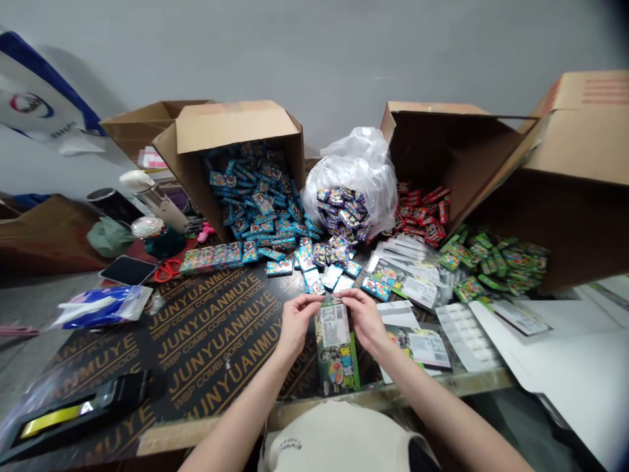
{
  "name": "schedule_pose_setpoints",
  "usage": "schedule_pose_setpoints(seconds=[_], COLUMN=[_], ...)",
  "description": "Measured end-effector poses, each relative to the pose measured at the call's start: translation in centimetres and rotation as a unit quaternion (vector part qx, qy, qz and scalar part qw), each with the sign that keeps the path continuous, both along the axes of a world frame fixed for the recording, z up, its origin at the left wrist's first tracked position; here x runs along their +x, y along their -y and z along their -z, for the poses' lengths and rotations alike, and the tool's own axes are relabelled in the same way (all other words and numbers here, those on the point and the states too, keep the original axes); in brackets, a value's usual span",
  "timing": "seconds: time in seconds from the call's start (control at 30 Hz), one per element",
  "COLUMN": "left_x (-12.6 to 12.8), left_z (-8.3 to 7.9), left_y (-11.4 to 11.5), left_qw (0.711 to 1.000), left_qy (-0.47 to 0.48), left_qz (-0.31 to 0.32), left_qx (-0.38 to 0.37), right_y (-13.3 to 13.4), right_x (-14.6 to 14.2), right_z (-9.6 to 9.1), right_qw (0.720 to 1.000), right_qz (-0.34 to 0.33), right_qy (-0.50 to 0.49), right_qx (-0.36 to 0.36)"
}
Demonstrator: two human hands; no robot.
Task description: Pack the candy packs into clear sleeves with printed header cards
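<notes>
My left hand [296,321] and my right hand [362,316] both pinch the top edge of a green printed backing card [336,347] that lies on the dark plywood tabletop [211,334]. The card shows a white label near its top and cartoon print lower down. Small blue packets [314,280] lie just beyond my fingers. More printed cards [417,344] rest to the right of my right hand.
A tipped cardboard box of blue packets [250,190], a white plastic bag of purple packets [351,190], a box of red packets [422,213] and a pile of green packets [496,262] line the back. Red scissors [167,269], a phone [126,269], cups and a tape dispenser [73,413] sit left.
</notes>
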State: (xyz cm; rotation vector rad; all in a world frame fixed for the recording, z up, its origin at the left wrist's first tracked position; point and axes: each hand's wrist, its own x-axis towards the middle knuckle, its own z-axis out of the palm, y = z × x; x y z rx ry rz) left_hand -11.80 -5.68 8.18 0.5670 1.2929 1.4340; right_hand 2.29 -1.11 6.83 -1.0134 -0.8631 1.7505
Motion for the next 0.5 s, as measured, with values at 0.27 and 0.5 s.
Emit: schedule_pose_setpoints(seconds=[0.27,0.5], left_x=[-1.7,-1.8], left_z=[-0.9,-1.2], left_y=[-1.2,-1.9], left_qw=[0.980,0.961], left_qy=[-0.166,-0.238], left_qz=[0.110,0.138], left_qx=[-0.002,0.011], right_y=[-0.8,-2.2], right_x=[1.4,1.7], right_z=[0.0,-0.6], right_qw=[0.979,0.963], right_qz=[-0.030,-0.114], right_qy=[0.136,0.170], right_qx=[0.149,0.175])
